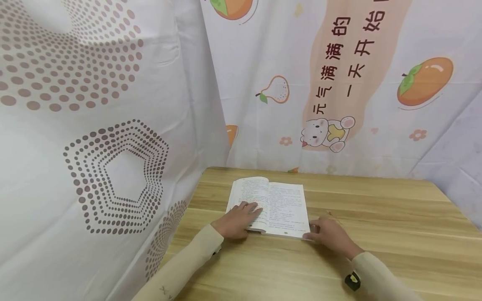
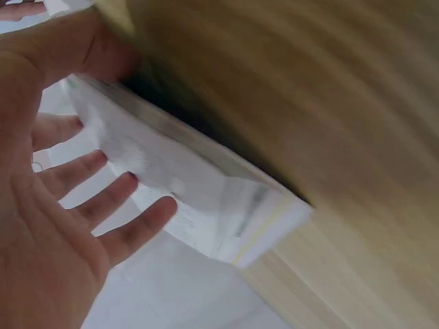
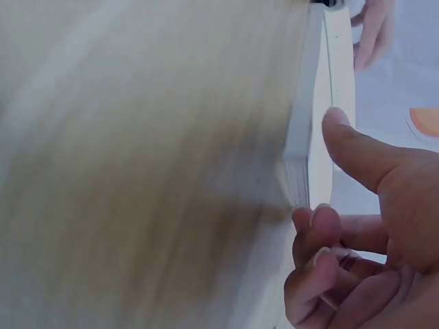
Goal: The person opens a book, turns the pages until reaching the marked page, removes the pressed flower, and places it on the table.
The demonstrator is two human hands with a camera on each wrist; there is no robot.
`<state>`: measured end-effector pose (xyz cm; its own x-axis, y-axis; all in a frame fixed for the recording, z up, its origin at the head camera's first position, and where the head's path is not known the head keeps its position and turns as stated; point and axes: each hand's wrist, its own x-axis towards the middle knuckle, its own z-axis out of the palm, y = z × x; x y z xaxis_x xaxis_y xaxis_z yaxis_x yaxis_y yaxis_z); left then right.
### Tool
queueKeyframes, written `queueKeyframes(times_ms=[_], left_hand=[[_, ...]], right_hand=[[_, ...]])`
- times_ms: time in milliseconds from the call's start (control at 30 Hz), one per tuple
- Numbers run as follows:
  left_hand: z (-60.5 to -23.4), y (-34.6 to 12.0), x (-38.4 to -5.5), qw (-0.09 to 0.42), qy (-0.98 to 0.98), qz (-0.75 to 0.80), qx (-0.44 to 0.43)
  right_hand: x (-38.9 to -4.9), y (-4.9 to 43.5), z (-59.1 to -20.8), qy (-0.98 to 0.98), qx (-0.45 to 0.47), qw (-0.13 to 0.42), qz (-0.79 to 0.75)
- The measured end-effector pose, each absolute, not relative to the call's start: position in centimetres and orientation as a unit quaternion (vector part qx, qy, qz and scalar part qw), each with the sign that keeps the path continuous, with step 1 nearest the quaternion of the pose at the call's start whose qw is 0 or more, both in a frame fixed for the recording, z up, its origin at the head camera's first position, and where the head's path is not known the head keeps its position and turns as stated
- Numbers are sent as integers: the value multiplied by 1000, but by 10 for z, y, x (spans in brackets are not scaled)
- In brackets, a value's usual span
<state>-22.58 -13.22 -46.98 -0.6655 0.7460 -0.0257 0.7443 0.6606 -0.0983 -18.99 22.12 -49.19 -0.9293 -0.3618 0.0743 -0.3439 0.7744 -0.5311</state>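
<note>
An open book with printed text lies on the wooden table, its left page curving up toward the spine. My left hand rests on the lower part of the left page, fingers extended. In the left wrist view, the fingers of this hand are spread over the book, with the thumb by its near edge. At the lower right corner of the book, my right hand has its thumb on the page. The right wrist view shows the thumb and curled fingers pinching the book's corner.
The wooden table extends to the right of the book and in front of it. A white curtain with dotted patterns hangs along the left side. Behind the table hangs a printed curtain with fruit, writing and a cartoon bear.
</note>
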Motion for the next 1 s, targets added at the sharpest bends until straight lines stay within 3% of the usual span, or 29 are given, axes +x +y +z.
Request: queueKeyframes(times_ms=[167, 367, 500, 600, 767, 1000], left_hand=[[-470, -147, -218, 83, -893, 60, -437], [-469, -172, -222, 255, -844, 31, -471], [-470, -183, -226, 341, -823, 1, -455], [-470, -182, -227, 373, -828, -36, -417], [-472, -171, -227, 356, -867, -130, -324], [-467, -144, -218, 187, -907, -279, -255]], right_hand=[[-185, 216, -497, 943, -181, 20, -277], [-185, 214, -497, 944, -179, 17, -275], [-184, 213, -494, 946, -172, 18, -274], [-182, 215, -492, 946, -173, 13, -273], [-182, 215, -494, 946, -180, 4, -270], [-181, 213, -495, 949, -166, 6, -266]])
